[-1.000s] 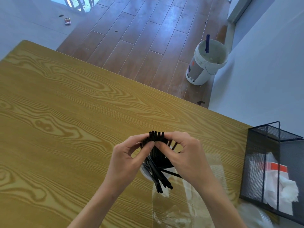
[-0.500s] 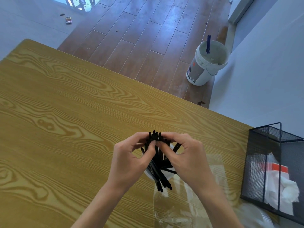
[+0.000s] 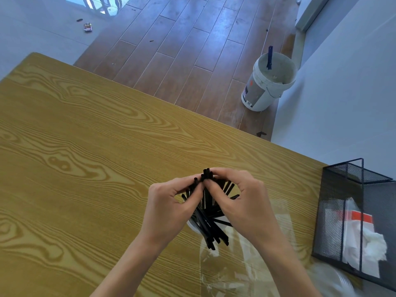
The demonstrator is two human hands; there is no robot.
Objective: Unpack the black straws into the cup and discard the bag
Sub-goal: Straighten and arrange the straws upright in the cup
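Note:
A bunch of black straws (image 3: pixel 209 213) stands in a white cup (image 3: pixel 192 225), of which only a sliver of rim shows under my hands. My left hand (image 3: pixel 169 209) and my right hand (image 3: pixel 242 202) meet above the cup, fingertips pinched on the upper ends of the straws. Several straws fan out sideways; others lean toward me over the rim. The clear plastic bag (image 3: pixel 242 269) lies flat on the wooden table (image 3: pixel 81 168), just near of the cup and under my right forearm.
A black mesh basket (image 3: pixel 353 213) with white crumpled paper and a red-marked wrapper stands at the table's right edge. Beyond the table, on the wood floor, is a white bucket (image 3: pixel 267 82). A blurred pale object lies at the bottom right corner.
Both hands have stayed on the straw tops, with the fingertips drawn closer together. The straws have shifted slightly in the cup. The bag has not moved.

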